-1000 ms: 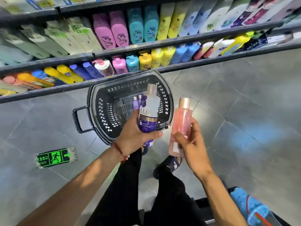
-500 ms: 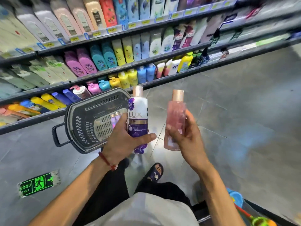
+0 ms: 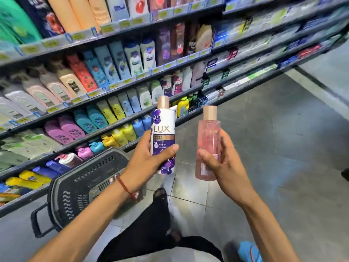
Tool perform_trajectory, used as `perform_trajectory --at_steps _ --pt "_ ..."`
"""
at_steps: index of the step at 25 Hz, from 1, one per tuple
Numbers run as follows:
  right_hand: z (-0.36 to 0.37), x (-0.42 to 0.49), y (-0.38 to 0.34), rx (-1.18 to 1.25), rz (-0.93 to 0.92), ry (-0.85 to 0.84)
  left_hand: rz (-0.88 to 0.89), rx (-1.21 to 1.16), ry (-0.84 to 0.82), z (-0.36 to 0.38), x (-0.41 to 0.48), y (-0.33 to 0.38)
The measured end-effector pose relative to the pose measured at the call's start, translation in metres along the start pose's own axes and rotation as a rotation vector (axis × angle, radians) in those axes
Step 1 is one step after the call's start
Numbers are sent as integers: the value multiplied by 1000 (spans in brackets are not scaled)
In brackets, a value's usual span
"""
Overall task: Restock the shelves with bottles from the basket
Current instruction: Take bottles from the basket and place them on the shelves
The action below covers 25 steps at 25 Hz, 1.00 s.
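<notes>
Here, left hand (image 3: 149, 159) grips the upright Lux bottle (image 3: 163, 137), nearer the shelves (image 3: 120, 86); right hand (image 3: 222, 163) clasps the upright pink bottle (image 3: 208, 146).

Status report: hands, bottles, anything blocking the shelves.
Left hand grips the Lux bottle, upright. Right hand grips the pink bottle, upright. Neither shelved yet; basket on floor at left. Nothing between bottles and shelves.

"LUX" on the white-and-purple bottle (image 3: 162, 133)
</notes>
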State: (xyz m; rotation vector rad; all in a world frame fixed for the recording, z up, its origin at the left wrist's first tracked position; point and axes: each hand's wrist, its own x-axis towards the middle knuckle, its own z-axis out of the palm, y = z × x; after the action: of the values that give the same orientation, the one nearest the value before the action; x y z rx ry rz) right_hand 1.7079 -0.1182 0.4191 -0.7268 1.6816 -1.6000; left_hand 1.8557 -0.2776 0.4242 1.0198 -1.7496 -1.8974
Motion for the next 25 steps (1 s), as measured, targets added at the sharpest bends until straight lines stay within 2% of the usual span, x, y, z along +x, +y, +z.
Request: perform_trajectory --at_steps 9,17,21,25 --pt "-75 161 -70 -20 -131 77 104 11 -152 42 183 85" --pt "-122 320 -130 52 -234 151 213 35 -154 67 352 174" --pt "-152 392 -156 180 -251 217 260 56 -154 88 409 210" --pt "-198 468 -181 250 -265 154 288 30 -131 124 460 247"
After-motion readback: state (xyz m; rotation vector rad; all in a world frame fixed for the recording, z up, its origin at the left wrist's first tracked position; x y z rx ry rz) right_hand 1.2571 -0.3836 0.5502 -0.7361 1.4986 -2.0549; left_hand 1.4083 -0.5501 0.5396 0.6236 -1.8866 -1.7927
